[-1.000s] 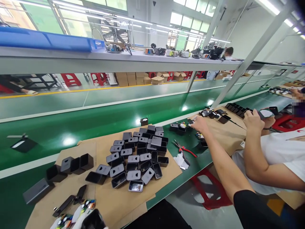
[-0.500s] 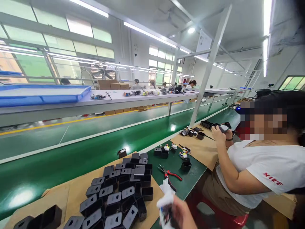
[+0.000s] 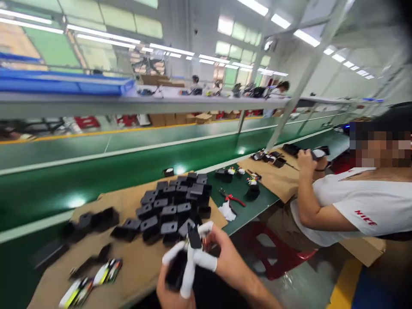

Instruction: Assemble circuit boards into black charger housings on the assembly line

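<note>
White coverings wrap several fingertips on both hands. My left hand (image 3: 175, 279) has its fingers closed around a dark open case (image 3: 177, 268), low in the view and blurred. Against it, my right hand (image 3: 217, 251) pinches a small part with a flat black face (image 3: 194, 237); its far side is hidden by the fingers. Just beyond my hands, many black plastic cases (image 3: 169, 210) crowd a brown cardboard sheet (image 3: 135, 274). At the lower left of that sheet lie circuit boards (image 3: 77, 292) with white and yellow components.
Red-handled pliers (image 3: 236, 200) and a crumpled white tissue (image 3: 227, 211) lie on the green bench right of the cases. A co-worker (image 3: 341, 201) sits at the right, holding a dark part. A blue tray (image 3: 96, 86) stands on the raised shelf behind.
The view has tilted down and my left hand has come into sight. My right hand has moved left, away from the tissue, and now meets the left hand at the case.
</note>
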`<control>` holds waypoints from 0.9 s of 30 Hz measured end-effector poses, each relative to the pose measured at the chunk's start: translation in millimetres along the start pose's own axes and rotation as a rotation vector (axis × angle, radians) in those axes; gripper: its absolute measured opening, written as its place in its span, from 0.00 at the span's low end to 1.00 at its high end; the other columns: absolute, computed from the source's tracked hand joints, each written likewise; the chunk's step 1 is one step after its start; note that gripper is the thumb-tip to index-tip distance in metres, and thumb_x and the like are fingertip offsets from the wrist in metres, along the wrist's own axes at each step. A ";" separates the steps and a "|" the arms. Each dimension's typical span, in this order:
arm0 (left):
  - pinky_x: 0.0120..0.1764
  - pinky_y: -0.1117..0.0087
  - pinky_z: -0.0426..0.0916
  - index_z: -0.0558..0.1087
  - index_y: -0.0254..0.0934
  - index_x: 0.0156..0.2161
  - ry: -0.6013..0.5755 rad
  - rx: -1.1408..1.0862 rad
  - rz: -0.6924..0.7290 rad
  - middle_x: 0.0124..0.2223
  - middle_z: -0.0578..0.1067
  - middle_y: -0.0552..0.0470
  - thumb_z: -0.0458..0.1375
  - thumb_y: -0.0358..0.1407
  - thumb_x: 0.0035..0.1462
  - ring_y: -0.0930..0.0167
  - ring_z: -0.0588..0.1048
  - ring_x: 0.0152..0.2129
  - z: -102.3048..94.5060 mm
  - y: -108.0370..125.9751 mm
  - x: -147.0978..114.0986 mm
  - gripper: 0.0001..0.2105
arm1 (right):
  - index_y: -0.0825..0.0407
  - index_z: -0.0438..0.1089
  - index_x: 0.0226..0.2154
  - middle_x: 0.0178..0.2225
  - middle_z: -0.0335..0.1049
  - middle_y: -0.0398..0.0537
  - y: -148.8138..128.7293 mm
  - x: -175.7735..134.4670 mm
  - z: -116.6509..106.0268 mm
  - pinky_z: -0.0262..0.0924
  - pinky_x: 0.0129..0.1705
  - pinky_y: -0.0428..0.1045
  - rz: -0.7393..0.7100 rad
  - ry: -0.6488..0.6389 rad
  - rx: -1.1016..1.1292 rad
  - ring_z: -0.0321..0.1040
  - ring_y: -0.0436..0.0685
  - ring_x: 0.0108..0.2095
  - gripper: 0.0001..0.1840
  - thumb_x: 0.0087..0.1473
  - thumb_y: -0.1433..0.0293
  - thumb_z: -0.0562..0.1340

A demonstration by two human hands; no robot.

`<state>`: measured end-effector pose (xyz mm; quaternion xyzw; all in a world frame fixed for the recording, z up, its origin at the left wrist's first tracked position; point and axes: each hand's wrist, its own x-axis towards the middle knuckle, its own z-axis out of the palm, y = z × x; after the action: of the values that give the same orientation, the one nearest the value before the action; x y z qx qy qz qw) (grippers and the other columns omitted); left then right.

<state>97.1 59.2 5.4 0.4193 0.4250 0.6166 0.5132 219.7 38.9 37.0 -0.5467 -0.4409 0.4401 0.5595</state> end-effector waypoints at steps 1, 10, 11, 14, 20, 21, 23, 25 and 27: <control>0.42 0.62 0.80 0.81 0.42 0.46 0.044 -0.100 -0.068 0.40 0.82 0.51 0.76 0.51 0.49 0.61 0.83 0.39 -3.8 -0.8 2.4 0.23 | 0.45 0.75 0.49 0.38 0.74 0.41 -7.9 2.7 0.8 0.64 0.45 0.51 -0.028 -0.025 -0.035 0.66 0.54 0.37 0.30 0.48 0.53 0.80; 0.45 0.67 0.79 0.79 0.40 0.48 0.145 -0.335 -0.179 0.43 0.82 0.51 0.74 0.48 0.53 0.67 0.83 0.40 -21.5 7.1 9.7 0.22 | 0.47 0.79 0.41 0.38 0.77 0.41 -4.6 28.9 36.9 0.68 0.49 0.51 -0.076 -0.210 0.058 0.71 0.55 0.39 0.15 0.54 0.59 0.77; 0.45 0.68 0.79 0.78 0.40 0.49 0.195 -0.278 -0.118 0.44 0.82 0.51 0.74 0.45 0.55 0.68 0.83 0.39 -24.4 5.6 8.2 0.20 | 0.47 0.79 0.40 0.38 0.78 0.41 -1.1 28.9 41.8 0.68 0.48 0.51 -0.088 -0.141 0.079 0.71 0.55 0.39 0.16 0.53 0.59 0.78; 0.48 0.68 0.78 0.75 0.41 0.53 0.300 -0.023 0.177 0.44 0.81 0.52 0.76 0.37 0.53 0.70 0.82 0.39 -34.1 1.1 0.6 0.24 | 0.47 0.76 0.41 0.38 0.78 0.42 7.1 29.8 51.5 0.70 0.43 0.50 -0.099 0.026 0.075 0.73 0.55 0.38 0.18 0.51 0.60 0.79; 0.45 0.64 0.80 0.72 0.40 0.54 0.196 0.265 0.357 0.46 0.78 0.51 0.82 0.35 0.41 0.66 0.82 0.39 -34.1 15.1 -7.8 0.35 | 0.46 0.75 0.39 0.35 0.80 0.41 11.4 25.7 53.8 0.70 0.41 0.50 -0.188 0.067 -0.056 0.75 0.55 0.35 0.15 0.51 0.65 0.78; 0.44 0.65 0.80 0.72 0.40 0.53 0.201 0.277 0.332 0.45 0.78 0.51 0.81 0.36 0.43 0.67 0.82 0.38 -32.3 19.2 -6.2 0.33 | 0.46 0.76 0.39 0.35 0.79 0.40 11.2 23.3 53.2 0.70 0.40 0.50 -0.194 0.072 -0.062 0.74 0.55 0.34 0.15 0.51 0.66 0.78; 0.43 0.66 0.80 0.71 0.39 0.52 0.220 0.312 0.315 0.44 0.78 0.52 0.79 0.36 0.47 0.68 0.82 0.36 -30.4 25.8 -1.6 0.30 | 0.46 0.76 0.38 0.34 0.79 0.40 10.4 18.3 51.4 0.68 0.40 0.50 -0.202 0.089 -0.089 0.74 0.55 0.34 0.14 0.51 0.67 0.78; 0.43 0.65 0.80 0.71 0.39 0.53 0.235 0.356 0.356 0.44 0.77 0.52 0.78 0.35 0.49 0.68 0.82 0.37 -32.2 27.8 2.6 0.29 | 0.46 0.77 0.40 0.36 0.80 0.41 9.7 14.5 49.3 0.68 0.41 0.50 -0.197 0.092 -0.119 0.74 0.55 0.36 0.15 0.51 0.68 0.78; 0.46 0.63 0.80 0.70 0.39 0.54 0.226 0.405 0.486 0.46 0.77 0.51 0.79 0.33 0.47 0.66 0.82 0.40 -37.1 23.9 5.4 0.31 | 0.46 0.78 0.41 0.38 0.81 0.42 9.1 12.9 47.7 0.69 0.43 0.51 -0.174 0.094 -0.133 0.75 0.56 0.37 0.15 0.51 0.68 0.78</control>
<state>54.4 58.4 17.9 0.5306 0.4806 0.6667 0.2070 176.0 62.3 28.7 -0.5623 -0.4882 0.3334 0.5783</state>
